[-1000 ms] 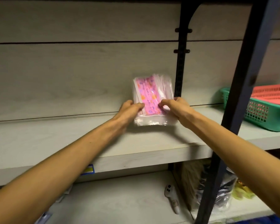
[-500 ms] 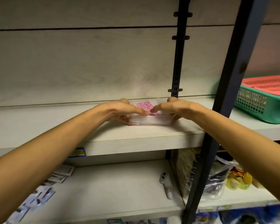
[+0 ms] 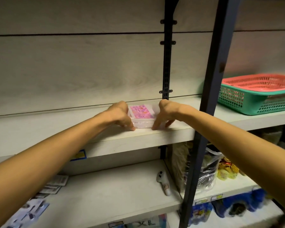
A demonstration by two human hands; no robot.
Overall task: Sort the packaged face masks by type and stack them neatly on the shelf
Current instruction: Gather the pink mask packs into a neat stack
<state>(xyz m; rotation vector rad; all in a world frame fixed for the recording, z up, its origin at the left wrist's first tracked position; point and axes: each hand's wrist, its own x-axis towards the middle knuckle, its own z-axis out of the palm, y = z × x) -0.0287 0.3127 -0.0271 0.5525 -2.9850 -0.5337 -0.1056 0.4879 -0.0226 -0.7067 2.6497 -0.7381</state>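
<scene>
Pink mask stack (image 3: 141, 112) now lies flat on pale wood shelf (image 3: 56, 134), no longer upright; left hand (image 3: 120, 115) and right hand (image 3: 165, 113) grip its ends. Red basket (image 3: 260, 83) nests in green basket (image 3: 253, 101), right.

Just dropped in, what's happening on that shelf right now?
A person is squaring up a stack of pink packaged face masks lying flat on the middle shelf. The left hand and right hand bracket it from either side, fingertips down at its front corners. Green and red baskets sit apart to the right.
</scene>
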